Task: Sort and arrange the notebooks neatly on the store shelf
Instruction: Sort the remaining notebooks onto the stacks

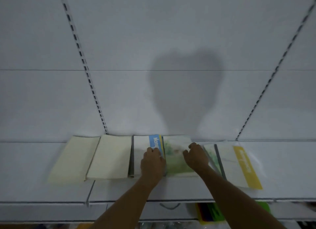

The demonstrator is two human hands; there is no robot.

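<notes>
Below the shelf's front lip, on a lower level, bright green and yellow items (pixel 213 213) show only in part. On the white shelf (pixel 119 189) a row of notebooks lies flat, side by side. The left hand (pixel 152 162) rests with curled fingers on the notebook with a blue band (pixel 142 153), at the edge where it meets the green-patterned notebook (pixel 176 158). The right hand (pixel 196 157) lies on that green one's right side, fingers bent over the cover; whether either hand truly grips cannot be told. To the left lie two cream notebooks (pixel 109 158), touching each other. To the right lies a notebook with a yellow band (pixel 239 165), tilted, overlapping another greenish cover. Behind stands the white back panel (pixel 171 40) with slotted uprights.
</notes>
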